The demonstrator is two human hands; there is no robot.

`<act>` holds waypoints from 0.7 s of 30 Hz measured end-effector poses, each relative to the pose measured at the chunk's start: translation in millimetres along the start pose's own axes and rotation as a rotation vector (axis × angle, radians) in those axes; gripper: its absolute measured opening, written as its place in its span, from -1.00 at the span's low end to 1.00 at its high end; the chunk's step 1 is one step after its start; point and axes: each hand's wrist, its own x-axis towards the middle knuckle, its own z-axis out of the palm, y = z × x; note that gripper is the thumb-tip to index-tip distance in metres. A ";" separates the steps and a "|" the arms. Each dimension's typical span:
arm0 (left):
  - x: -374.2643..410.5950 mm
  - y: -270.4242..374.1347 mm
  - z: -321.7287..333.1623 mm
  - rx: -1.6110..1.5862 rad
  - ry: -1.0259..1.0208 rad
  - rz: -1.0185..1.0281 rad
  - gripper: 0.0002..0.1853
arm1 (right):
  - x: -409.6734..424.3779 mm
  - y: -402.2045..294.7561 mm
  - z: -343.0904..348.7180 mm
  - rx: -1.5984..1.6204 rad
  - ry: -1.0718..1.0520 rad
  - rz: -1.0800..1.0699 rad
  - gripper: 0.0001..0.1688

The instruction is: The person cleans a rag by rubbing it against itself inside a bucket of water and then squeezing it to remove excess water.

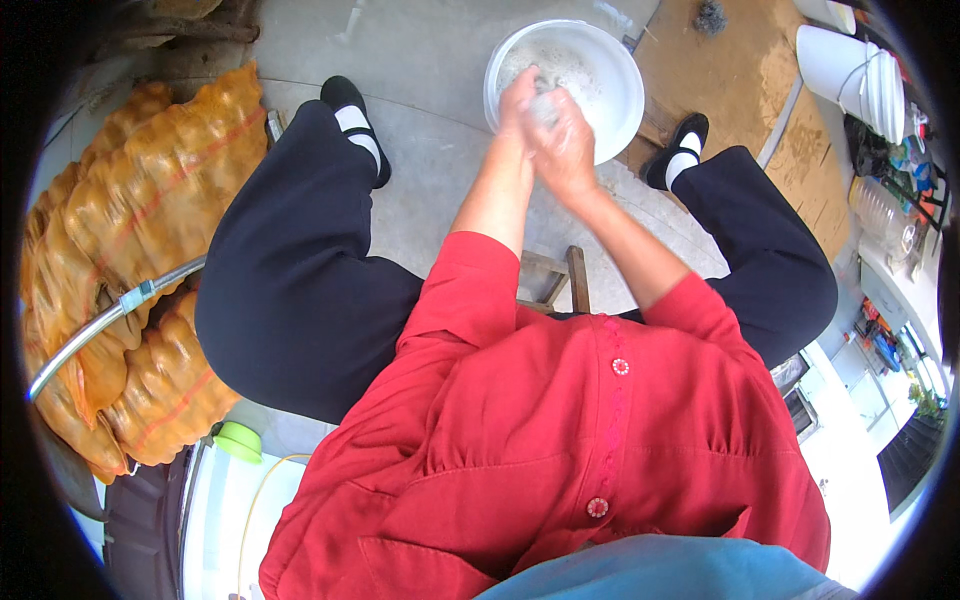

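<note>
A white plastic bucket (619, 105) stands on the floor before me, with frothy water (577, 71) inside. Over its near side, both of my hands come together, wet and a little blurred. Between them is a wet grey-white thing (544, 111), possibly a cloth or a scrubber; motion blur hides its exact kind. My left hand (517, 101) presses on it from the left. Around its right side curl the fingers of my right hand (568, 146). Part of the thing is covered by the fingers.
Orange mesh sacks (150, 180), filled with rounded items, lie at left beside a bent metal tube (97, 326). A grey scouring ball (709, 16) rests on a brown board (750, 67). Stacked white buckets (855, 79) lie at right. A wooden stool (577, 277) shows below my arms.
</note>
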 end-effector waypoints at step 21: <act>-20.3 0.1 24.5 0.104 0.140 0.023 -0.41 | 54.1 52.3 -43.2 0.352 -0.307 0.479 -0.77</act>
